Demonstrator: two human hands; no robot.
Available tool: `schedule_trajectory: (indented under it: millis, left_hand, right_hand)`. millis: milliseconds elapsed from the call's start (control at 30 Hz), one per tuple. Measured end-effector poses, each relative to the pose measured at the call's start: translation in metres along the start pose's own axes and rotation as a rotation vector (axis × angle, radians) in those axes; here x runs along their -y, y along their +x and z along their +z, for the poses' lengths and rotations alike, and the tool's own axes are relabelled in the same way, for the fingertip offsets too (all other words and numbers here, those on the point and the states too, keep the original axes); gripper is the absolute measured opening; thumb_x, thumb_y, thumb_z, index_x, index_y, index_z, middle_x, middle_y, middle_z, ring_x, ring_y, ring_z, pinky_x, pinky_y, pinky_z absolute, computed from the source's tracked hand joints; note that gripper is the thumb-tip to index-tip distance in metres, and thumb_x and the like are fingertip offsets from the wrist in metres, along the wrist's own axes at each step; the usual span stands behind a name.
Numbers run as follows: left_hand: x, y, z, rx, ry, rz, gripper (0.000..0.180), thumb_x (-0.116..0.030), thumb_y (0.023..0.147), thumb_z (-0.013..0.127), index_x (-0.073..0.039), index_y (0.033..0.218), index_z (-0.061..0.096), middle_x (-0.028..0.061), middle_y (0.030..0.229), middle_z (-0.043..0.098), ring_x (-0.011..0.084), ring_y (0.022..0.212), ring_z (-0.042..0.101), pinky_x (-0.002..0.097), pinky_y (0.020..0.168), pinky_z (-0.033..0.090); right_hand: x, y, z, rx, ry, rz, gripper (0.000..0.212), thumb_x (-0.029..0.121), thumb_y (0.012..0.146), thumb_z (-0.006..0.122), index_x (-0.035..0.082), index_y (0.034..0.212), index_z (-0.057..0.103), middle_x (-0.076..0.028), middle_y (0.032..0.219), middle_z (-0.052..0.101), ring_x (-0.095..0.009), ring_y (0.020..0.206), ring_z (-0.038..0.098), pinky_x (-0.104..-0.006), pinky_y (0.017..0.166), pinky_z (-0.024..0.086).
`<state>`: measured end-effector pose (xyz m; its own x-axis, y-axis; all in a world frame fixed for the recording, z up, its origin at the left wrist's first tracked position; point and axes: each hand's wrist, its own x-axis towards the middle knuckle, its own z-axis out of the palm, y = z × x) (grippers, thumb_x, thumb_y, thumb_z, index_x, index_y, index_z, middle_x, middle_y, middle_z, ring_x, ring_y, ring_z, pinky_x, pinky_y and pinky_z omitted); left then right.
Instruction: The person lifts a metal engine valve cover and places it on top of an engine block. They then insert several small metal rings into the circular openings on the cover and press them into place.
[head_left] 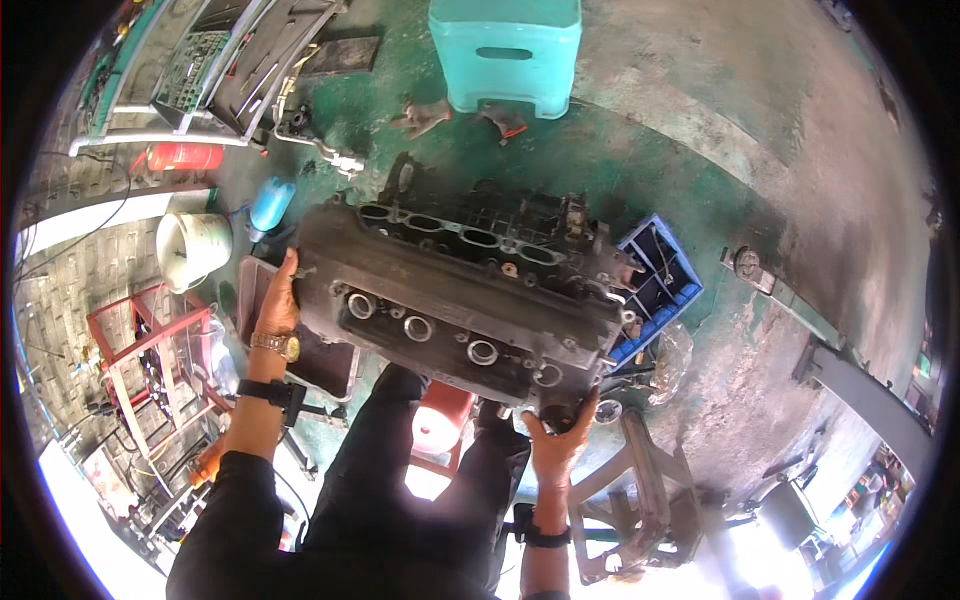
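Observation:
Across the middle of the head view lies a long, dark, grimy engine valve cover [450, 300] with several round plug holes along its near side. My left hand [279, 303] is closed round its left end, thumb up along the edge. At the near right corner my right hand [562, 440] grips it, thumb and fingers spread round a dark round opening. Just beyond the cover shows a dirty engine part [480, 236] with a row of oval ports; whether the two are joined I cannot tell. The undersides of both are hidden.
A blue crate [690, 293] stands at right, a dark tray [335, 372] at left. Beyond are a turquoise stool [505, 85], gloves [425, 118], a blue bottle [271, 205] and a white bucket [190, 250]. A red stool [440, 425] is between my legs, a metal frame [640, 480] at right.

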<state>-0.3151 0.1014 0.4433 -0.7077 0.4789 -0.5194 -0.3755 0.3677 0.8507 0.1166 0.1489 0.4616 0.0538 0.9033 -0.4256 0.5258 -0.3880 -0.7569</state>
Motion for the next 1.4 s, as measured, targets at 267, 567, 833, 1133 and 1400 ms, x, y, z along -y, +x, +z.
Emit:
schedule_trajectory:
  millis: [267,567,833,1133,1400]
  left_hand:
    - [0.027,0.032,-0.037,0.122,-0.157,-0.252,0.048,-0.043,0.102,0.060,-0.005,0.130,0.064,0.0012,0.128,0.066,0.0131,0.115,0.060,0.0310,0.099,0.045]
    - [0.024,0.033,-0.024,0.049,-0.199,-0.207,0.033,-0.031,0.102,0.063,-0.005,0.119,0.070,0.0004,0.114,0.071,0.0115,0.100,0.066,0.0287,0.088,0.052]
    - [0.006,0.027,-0.012,0.083,-0.243,-0.264,0.032,-0.029,0.101,0.064,-0.003,0.119,0.069,0.0020,0.113,0.072,0.0123,0.097,0.067,0.0290,0.086,0.053]
    - [-0.008,0.026,-0.007,-0.032,-0.259,-0.330,0.029,-0.027,0.099,0.067,-0.001,0.110,0.073,0.0031,0.105,0.073,0.0121,0.090,0.067,0.0281,0.079,0.054]
    - [-0.024,0.008,0.008,-0.104,-0.206,-0.216,0.026,-0.024,0.097,0.069,0.001,0.106,0.074,0.0031,0.097,0.073,0.0099,0.083,0.067,0.0250,0.074,0.053]
  right_hand:
    - [0.006,0.012,-0.004,0.083,-0.026,0.079,0.117,0.017,0.062,0.093,-0.002,0.156,0.026,-0.020,0.138,0.052,-0.029,0.122,0.054,-0.0387,0.104,0.045]
    - [0.003,0.014,-0.003,0.074,-0.048,0.089,0.116,0.007,0.064,0.088,0.003,0.158,0.020,-0.018,0.143,0.049,-0.027,0.124,0.053,-0.0375,0.104,0.045]
    - [0.014,0.020,-0.008,0.132,-0.063,0.085,0.113,0.002,0.068,0.082,0.008,0.161,0.018,-0.021,0.133,0.060,-0.027,0.115,0.060,-0.0356,0.098,0.049]
    - [0.015,0.021,-0.007,0.118,0.027,0.056,0.105,-0.001,0.068,0.078,0.003,0.159,0.025,-0.015,0.126,0.060,-0.022,0.106,0.059,-0.0310,0.092,0.049]
    - [0.014,0.018,-0.013,0.080,0.023,0.073,0.101,0.003,0.068,0.076,0.004,0.158,0.029,-0.015,0.120,0.065,-0.024,0.102,0.063,-0.0328,0.090,0.051]
